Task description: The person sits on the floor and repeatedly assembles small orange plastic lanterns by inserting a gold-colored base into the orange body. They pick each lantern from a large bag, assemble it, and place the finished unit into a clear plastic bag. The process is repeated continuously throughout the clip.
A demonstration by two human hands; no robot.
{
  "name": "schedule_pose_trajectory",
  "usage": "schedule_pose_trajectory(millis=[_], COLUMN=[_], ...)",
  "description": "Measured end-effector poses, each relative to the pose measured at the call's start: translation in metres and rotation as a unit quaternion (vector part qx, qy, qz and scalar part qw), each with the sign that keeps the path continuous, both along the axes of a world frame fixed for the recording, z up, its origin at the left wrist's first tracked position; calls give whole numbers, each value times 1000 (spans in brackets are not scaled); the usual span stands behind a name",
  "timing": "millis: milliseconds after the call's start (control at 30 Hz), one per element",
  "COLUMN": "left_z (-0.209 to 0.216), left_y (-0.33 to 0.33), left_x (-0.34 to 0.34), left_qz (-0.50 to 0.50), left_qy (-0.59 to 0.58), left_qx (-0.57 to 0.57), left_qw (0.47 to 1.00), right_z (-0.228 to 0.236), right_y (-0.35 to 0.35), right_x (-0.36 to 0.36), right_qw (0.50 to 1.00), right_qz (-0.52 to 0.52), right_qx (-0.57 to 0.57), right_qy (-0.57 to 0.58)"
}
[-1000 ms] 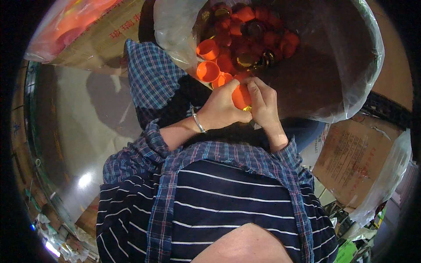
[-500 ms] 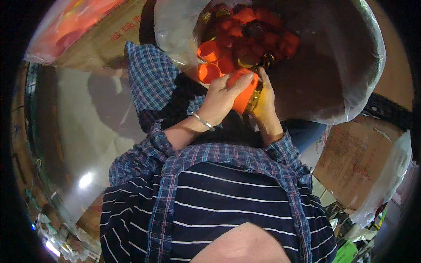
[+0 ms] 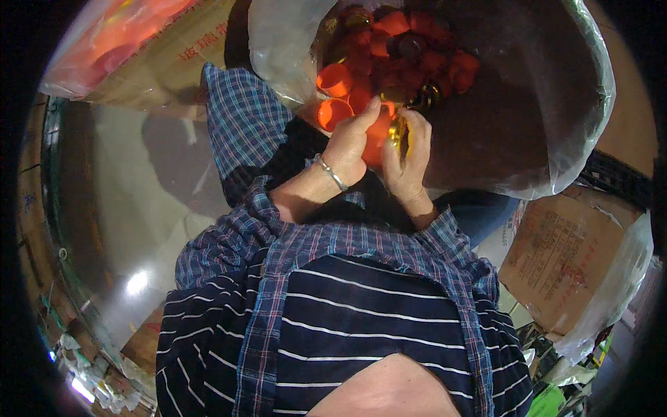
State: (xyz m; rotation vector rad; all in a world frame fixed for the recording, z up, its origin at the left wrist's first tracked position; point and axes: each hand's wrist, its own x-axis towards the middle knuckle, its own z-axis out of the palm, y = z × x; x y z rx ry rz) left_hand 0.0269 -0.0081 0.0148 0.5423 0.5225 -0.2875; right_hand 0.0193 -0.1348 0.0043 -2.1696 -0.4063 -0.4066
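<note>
Near side of the plastic liner point(image 3: 283, 55): my left hand point(image 3: 345, 151) grips an orange cup point(image 3: 376, 142); my right hand point(image 3: 410, 161) pinches a gold piece point(image 3: 397, 131), contact unclear. Probably light, stiff, slick; hold sidewalls.

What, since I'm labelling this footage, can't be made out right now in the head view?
All in the head view:
Left hand: most fingers, hidden behind the orange cup.
Gold piece: its full shape, partly covered by the right hand; whether it touches the cup is unclear.
Lower cups in the bag: hidden by the top cups and shadow.
Orange things, upper left: blurred by plastic, cut off by the picture's edge.
</note>
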Motion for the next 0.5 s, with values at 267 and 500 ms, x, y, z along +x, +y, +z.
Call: schedule_pose_trajectory(millis=[267, 500], left_z=[-1, -22], left_y=[-11, -1], left_x=[-11, 3], left_qz=[35, -2], left_qy=[-327, 88], left_qx=[494, -1], left_qw=[805, 996], right_z=[-2, -12], right_y=[9, -9], right_x=[11, 5], right_qw=[699, 998], right_qz=[-48, 61], right_qx=[577, -7], right_qy=[420, 26])
